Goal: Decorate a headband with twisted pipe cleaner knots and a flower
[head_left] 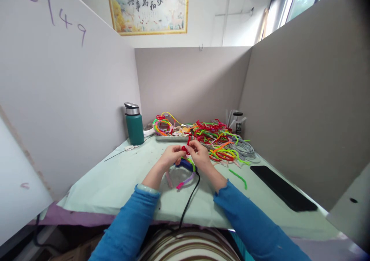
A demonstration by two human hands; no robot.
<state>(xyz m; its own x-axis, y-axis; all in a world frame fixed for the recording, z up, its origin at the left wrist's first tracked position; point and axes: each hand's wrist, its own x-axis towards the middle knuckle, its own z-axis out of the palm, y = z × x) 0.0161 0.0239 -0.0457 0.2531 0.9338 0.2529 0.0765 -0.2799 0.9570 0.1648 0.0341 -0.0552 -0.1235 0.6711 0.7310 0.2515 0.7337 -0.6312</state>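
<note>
My left hand [172, 155] and my right hand [199, 153] meet over the middle of the table. Both pinch a red pipe cleaner [185, 150] that is bent into a small looped shape; one red end sticks up by my right fingers. Below them hangs or lies a multicoloured fuzzy strand [189, 179] in green, lilac and pink; whether it joins the red piece is hidden by the fingers. Just under my hands rests a dark blue tool [186, 164] with a black cord [189, 201] running toward me. What kind of tool it is cannot be made out.
Behind my hands are a metal tray [173, 138] of small pieces, a multicoloured coil [162, 125] and a heap of pipe cleaners [214, 132]. A green bottle [135, 127] stands left. At right lie a black phone-like slab [283, 188] and a green piece [238, 178]. Partitions enclose the table.
</note>
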